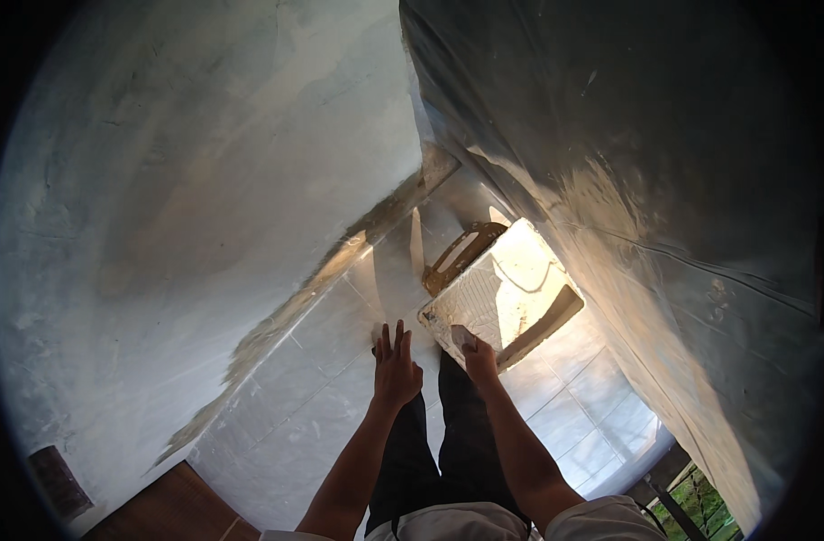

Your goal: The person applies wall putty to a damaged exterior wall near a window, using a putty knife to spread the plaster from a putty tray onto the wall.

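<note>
My left hand (397,368) is raised in front of my legs with its fingers stretched out and slightly apart, and I see nothing held in it. To its right, my right hand (480,357) is closed around a small pale flat piece (462,336), whose exact kind I cannot make out. Just beyond that hand stands what looks like a brown chair (549,323) with a slotted back. Whitish smears coat its flat top, and bright sunlight falls across it. My right hand overlaps the near edge of that top; whether they touch, I cannot tell.
A pale, smeared wall (232,153) rises on the left, with a rough brownish strip along its foot. Dark plastic sheeting (664,153) hangs on the right. Light tiles (286,388) cover the floor. A brown panel (173,505) lies lower left; a railing (678,491) borders greenery lower right.
</note>
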